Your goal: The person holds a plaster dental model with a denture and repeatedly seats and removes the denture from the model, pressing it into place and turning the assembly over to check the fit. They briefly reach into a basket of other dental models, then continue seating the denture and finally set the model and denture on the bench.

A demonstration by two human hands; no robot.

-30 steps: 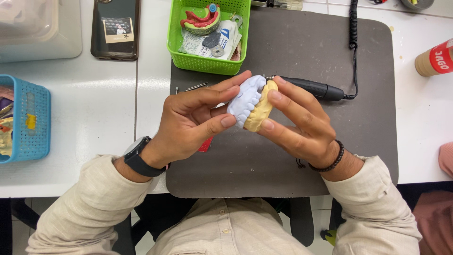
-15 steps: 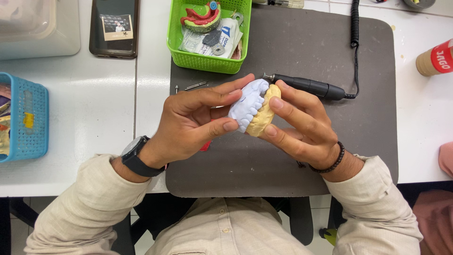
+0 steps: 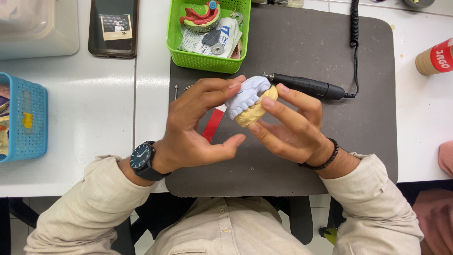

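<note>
White table [image 3: 94,141] carries grey mat [image 3: 330,141], phone [image 3: 113,28] — blue basket [image 3: 23,123], cup [image 3: 434,56].

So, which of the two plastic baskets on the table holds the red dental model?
The green basket, at the top edge of the grey mat, holds it. The blue basket stands at the far left and shows no such model.

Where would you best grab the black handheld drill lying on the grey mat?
Probably the thick black middle of the drill, from above, fingers across its width. It lies flat; its thin metal tip sits close beside the tooth model, and the coiled cable leaves its right end.
</note>
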